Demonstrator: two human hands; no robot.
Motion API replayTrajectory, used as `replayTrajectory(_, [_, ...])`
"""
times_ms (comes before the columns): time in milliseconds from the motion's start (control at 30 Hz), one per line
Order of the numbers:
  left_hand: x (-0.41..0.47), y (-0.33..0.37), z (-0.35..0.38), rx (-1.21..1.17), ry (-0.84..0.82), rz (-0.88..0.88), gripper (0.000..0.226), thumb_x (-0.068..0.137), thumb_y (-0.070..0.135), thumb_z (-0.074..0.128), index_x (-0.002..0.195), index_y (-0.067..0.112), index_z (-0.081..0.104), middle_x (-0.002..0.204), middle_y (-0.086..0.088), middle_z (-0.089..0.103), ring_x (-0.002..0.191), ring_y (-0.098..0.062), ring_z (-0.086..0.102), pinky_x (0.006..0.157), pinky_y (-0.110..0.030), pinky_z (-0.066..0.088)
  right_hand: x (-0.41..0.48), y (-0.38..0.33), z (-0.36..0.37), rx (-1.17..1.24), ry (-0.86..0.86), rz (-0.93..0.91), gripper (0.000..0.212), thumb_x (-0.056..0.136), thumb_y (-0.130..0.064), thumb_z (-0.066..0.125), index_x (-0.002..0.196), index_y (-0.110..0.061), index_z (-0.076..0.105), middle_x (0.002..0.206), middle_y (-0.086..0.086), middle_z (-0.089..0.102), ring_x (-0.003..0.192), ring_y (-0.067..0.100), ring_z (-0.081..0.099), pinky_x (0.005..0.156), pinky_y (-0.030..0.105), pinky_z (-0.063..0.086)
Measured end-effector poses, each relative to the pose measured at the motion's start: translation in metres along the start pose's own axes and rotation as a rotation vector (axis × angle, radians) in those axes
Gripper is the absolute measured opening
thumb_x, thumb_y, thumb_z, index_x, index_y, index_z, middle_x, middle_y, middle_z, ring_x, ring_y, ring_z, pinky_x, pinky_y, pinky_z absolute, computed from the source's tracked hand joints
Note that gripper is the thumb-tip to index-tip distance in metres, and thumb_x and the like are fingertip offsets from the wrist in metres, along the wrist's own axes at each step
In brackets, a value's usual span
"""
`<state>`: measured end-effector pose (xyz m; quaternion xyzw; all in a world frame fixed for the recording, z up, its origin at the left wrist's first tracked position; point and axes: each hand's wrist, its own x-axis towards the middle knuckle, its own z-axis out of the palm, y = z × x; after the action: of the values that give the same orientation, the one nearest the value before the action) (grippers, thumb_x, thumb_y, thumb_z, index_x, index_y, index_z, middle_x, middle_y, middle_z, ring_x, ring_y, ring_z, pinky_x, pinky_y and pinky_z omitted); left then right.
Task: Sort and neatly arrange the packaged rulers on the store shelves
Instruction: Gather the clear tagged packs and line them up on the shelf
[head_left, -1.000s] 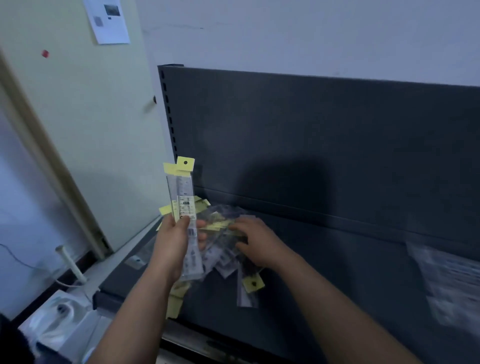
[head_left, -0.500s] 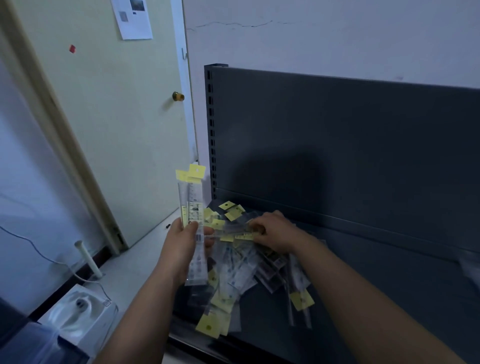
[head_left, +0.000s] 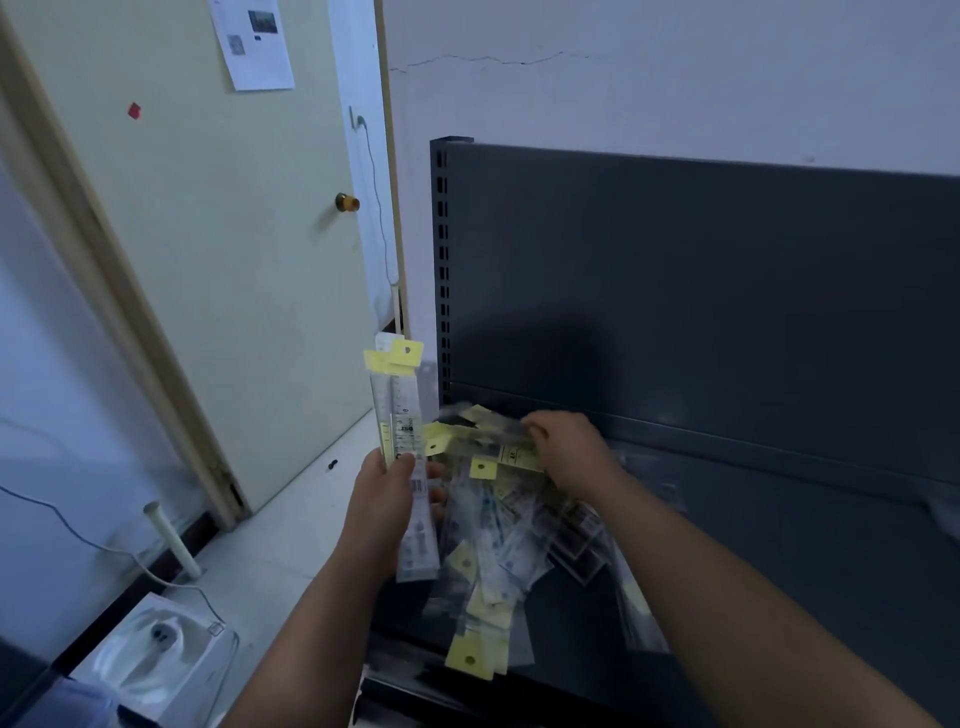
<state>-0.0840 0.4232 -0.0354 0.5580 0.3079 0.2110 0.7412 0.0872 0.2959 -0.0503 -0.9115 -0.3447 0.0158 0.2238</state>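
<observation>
Viewed through the head camera, I am seeing the left hand (head_left: 387, 499) gripping an upright stack of clear-sleeved plastic rulers (head_left: 401, 421). The thumb is lying across the stack's front and the yellow card hang-tabs are pointing up, just off the left end of the shelf. The right hand (head_left: 569, 457) is reaching onto the far side of a loose heap of clear, yellow-tabbed ruler packets (head_left: 498, 551), and its fingers are curling round one blurred packet with a yellow header (head_left: 511, 456) at the top of the heap. The heap is lying on the left part of a dark grey metal shelf (head_left: 779, 582), some packets overhanging its front edge. A matching dark grey back panel (head_left: 675, 286) is rising behind it, with a slotted upright at its left edge. Beyond the shelf, to the left, a pale green door (head_left: 208, 260) with a brass knob (head_left: 347, 202) is standing closed, a printed paper sheet (head_left: 254, 44) taped near its top. A white moulded appliance (head_left: 150, 644) is sitting on the floor beside a short white pipe (head_left: 171, 540).
</observation>
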Motion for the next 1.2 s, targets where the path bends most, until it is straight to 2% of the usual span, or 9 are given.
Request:
replayTrajectory(100, [0.002,-0.005,-0.003,-0.032,-0.018,-0.014,0.018,0.101,0.012,0.039,0.112,0.007,0.052,0.093,-0.018,0.065,0.063,-0.023,0.057,0.058,-0.034,0.049,0.002,-0.007,-0.015,0.279,0.302,0.060,0.024,0.097,-0.014,0.049,0.112,-0.012,0.068,0.105,0.002,0.069,0.090,0.014,0.061,0.073,0.019,0.039])
replayTrajectory(200, [0.003,-0.006,0.001,-0.044,-0.037,-0.013,0.017,0.102,0.014,0.039,0.112,0.008,0.052,0.094,-0.016,0.067,0.068,-0.024,0.062,0.060,-0.036,0.053,0.001,-0.024,-0.043,0.633,0.475,0.092,0.019,0.095,-0.014,0.055,0.105,-0.013,0.070,0.094,-0.004,0.068,0.080,0.006,0.059,0.071,0.018,0.044])
replayTrajectory(300, [0.002,-0.004,0.009,-0.088,-0.059,0.010,0.020,0.103,0.012,0.037,0.115,0.004,0.051,0.100,-0.020,0.068,0.088,-0.033,0.067,0.081,-0.048,0.056,-0.007,-0.039,-0.065,1.109,0.381,0.178,0.013,0.093,-0.012,0.060,0.094,-0.017,0.071,0.084,-0.004,0.069,0.077,0.011,0.064,0.075,0.024,0.054])
replayTrajectory(367, [0.000,-0.001,0.018,-0.102,-0.089,0.017,0.023,0.104,0.013,0.036,0.120,0.003,0.049,0.106,-0.021,0.067,0.097,-0.034,0.068,0.086,-0.051,0.055,-0.016,-0.044,-0.068,1.211,0.197,0.228,0.006,0.090,-0.013,0.065,0.091,-0.012,0.071,0.078,0.000,0.070,0.074,0.015,0.065,0.071,0.026,0.056])
replayTrajectory(533, [-0.007,0.004,0.037,-0.028,-0.159,0.044,0.022,0.103,0.016,0.041,0.117,0.011,0.057,0.104,-0.014,0.070,0.091,-0.028,0.070,0.069,-0.037,0.056,-0.030,-0.048,-0.047,1.178,-0.035,0.292,0.010,0.082,-0.007,0.071,0.092,-0.008,0.069,0.078,0.001,0.070,0.062,0.008,0.065,0.057,0.019,0.051])
replayTrajectory(667, [-0.007,-0.002,0.037,0.058,-0.228,0.128,0.023,0.097,0.015,0.054,0.118,0.011,0.061,0.104,-0.013,0.073,0.093,-0.029,0.071,0.078,-0.042,0.058,-0.039,-0.049,-0.033,1.052,-0.142,0.268,0.013,0.082,-0.006,0.072,0.095,-0.005,0.069,0.078,0.002,0.070,0.061,0.005,0.065,0.054,0.016,0.050])
replayTrajectory(867, [-0.003,-0.014,0.025,0.076,-0.157,0.074,0.020,0.094,0.007,0.057,0.113,0.014,0.060,0.100,-0.013,0.073,0.087,-0.028,0.073,0.074,-0.046,0.059,-0.036,-0.031,-0.033,0.834,-0.028,0.280,0.021,0.087,-0.023,0.069,0.106,-0.013,0.069,0.094,-0.006,0.067,0.083,0.005,0.061,0.066,0.015,0.046])
replayTrajectory(1067, [-0.004,-0.012,0.024,0.243,-0.187,0.133,0.028,0.079,0.007,0.076,0.103,0.015,0.065,0.092,-0.005,0.075,0.083,-0.021,0.073,0.076,-0.040,0.059,-0.036,-0.034,-0.030,0.885,-0.172,0.212,0.013,0.085,-0.018,0.071,0.094,-0.010,0.070,0.078,-0.004,0.069,0.062,0.001,0.061,0.054,0.012,0.045])
replayTrajectory(1200, [-0.003,-0.009,0.021,0.201,-0.124,0.112,0.013,0.091,0.011,0.063,0.104,0.007,0.061,0.086,-0.012,0.070,0.071,-0.020,0.067,0.060,-0.033,0.059,-0.033,-0.021,-0.033,0.809,-0.089,0.308,0.014,0.082,-0.005,0.072,0.089,-0.006,0.061,0.064,0.004,0.060,0.049,0.010,0.053,0.046,0.020,0.040])
